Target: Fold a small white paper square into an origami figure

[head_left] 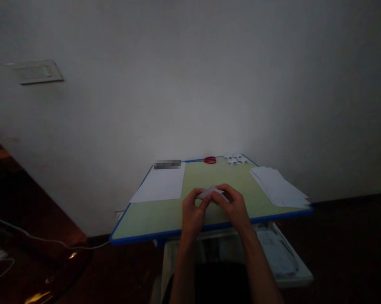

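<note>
Both hands raised over the near middle of the table, fingers meeting at one small thing. Left hand (193, 213): thumb and fingertips drawn close, pinching the left side of a small folded white paper (209, 191). Right hand (236, 207): thumb and forefinger closed on its right side, other fingers curled behind. The paper sits between the two sets of fingertips; exact folds too dim to read.

Beneath the fingers, a pale green tabletop (158, 219) with blue edging. Left of the fingers and a little beyond, a white sheet (160, 183) lies flat; a dark pixelated strip (167, 164) covers its far end, contents unreadable. Straight beyond the fingers, near the far edge, red looped handles (209, 160). Beyond and to the right, a cluster of small white pieces (237, 159), pointed in outline. Right of the fingers, well apart from them, loosely fanned white sheets (279, 188) reach the table's right side. Below and right of the fingers, under the tabletop, a pale tray (293, 280) juts out.
</note>
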### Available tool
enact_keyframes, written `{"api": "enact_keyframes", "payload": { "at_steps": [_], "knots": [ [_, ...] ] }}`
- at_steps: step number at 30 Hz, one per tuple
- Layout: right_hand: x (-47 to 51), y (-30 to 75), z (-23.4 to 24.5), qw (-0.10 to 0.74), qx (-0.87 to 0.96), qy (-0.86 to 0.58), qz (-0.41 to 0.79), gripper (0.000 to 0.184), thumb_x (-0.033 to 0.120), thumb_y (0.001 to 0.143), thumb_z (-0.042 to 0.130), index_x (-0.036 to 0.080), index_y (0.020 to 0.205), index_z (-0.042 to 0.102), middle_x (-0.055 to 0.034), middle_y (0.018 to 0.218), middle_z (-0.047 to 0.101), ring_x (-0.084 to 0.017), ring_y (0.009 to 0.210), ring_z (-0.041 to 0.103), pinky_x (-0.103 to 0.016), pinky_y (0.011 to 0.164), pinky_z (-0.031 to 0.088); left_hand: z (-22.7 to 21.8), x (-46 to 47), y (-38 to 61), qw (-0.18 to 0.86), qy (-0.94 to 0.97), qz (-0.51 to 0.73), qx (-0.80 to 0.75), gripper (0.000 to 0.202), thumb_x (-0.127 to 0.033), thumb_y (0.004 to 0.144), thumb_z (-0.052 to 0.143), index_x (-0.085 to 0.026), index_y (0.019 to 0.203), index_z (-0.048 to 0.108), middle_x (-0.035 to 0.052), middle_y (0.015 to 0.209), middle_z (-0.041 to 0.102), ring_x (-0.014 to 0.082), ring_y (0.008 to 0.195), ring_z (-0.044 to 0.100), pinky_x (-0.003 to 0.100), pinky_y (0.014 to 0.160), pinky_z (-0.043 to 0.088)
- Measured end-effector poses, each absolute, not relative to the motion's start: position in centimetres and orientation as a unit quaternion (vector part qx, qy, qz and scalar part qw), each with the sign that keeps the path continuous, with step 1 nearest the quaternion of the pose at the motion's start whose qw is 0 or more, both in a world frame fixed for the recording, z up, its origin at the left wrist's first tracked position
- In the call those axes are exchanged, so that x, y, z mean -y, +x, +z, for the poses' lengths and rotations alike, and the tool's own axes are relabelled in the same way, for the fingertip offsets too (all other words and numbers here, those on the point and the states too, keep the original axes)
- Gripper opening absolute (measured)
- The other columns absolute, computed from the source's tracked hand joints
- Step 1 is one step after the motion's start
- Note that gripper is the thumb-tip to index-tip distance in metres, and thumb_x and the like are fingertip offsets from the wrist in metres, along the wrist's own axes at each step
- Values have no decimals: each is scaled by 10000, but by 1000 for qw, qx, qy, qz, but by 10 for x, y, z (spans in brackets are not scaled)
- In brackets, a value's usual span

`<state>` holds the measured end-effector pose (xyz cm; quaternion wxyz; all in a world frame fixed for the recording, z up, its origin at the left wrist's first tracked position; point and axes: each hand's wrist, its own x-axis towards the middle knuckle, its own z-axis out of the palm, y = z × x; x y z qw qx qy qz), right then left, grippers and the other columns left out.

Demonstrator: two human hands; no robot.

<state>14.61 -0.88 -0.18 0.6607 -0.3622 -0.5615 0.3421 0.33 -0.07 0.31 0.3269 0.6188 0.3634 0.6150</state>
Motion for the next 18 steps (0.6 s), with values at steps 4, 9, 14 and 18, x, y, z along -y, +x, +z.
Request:
{"api": "enact_keyframes", "payload": {
  "at_steps": [4,9,14,18],
  "knots": [
    [10,145,1,660,560,-349,359,208,408,833,769,220,903,715,-2,819,699,-199,791,641,-286,717,508,4,1,3,314,619,616,-372,163,-307,802,779,-175,873,714,25,842,722,199,826,642,294,789,480],
    [12,143,5,668,547,-347,367,218,418,839,754,211,901,729,-15,843,722,-206,805,667,-285,718,530,8,5,5,313,609,628,-370,201,-329,807,792,-172,902,709,32,862,723,197,837,647,293,795,494],
    [9,143,3,698,510,-359,351,259,440,835,764,204,940,737,-30,861,741,-207,808,676,-287,716,534,9,7,7,353,616,617,-340,300,-322,803,805,-176,1045,704,63,984,746,212,894,686,318,837,530],
    [8,144,2,704,496,-364,354,301,464,806,794,204,941,723,-29,817,736,-204,765,671,-287,688,527,7,4,7,367,603,634,-315,332,-300,786,818,-186,1071,690,67,1026,739,218,950,696,319,843,547]
  ]
}}
